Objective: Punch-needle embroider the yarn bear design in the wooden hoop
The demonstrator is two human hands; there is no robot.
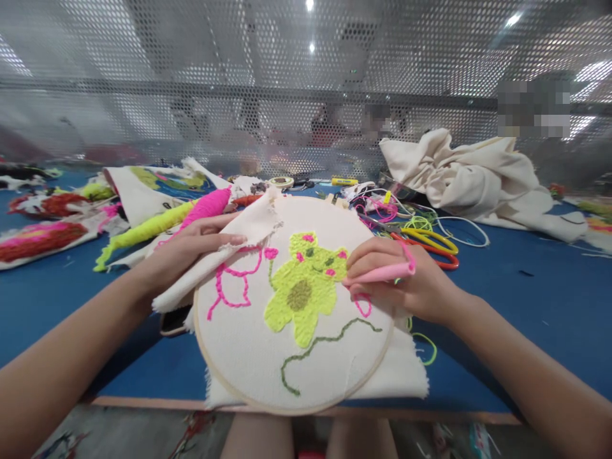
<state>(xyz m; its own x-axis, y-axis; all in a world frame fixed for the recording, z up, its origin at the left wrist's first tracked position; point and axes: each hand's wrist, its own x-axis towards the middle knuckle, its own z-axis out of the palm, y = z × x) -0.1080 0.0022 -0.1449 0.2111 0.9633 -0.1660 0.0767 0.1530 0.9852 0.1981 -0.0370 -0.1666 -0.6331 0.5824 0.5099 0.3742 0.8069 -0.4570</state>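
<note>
Head view: right hand (415,284) pinches pink pen (382,273), crosswise, tip leftward; left hand (198,241) clasps folded cloth (210,275); hoop (287,410) overlaps worktop's front edge (143,403).

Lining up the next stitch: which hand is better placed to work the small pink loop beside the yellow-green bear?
Probably the right: the right hand holds the pink punch needle close to that pink loop. The left hand is on folded cloth at the embroidery hoop's upper left.
</note>
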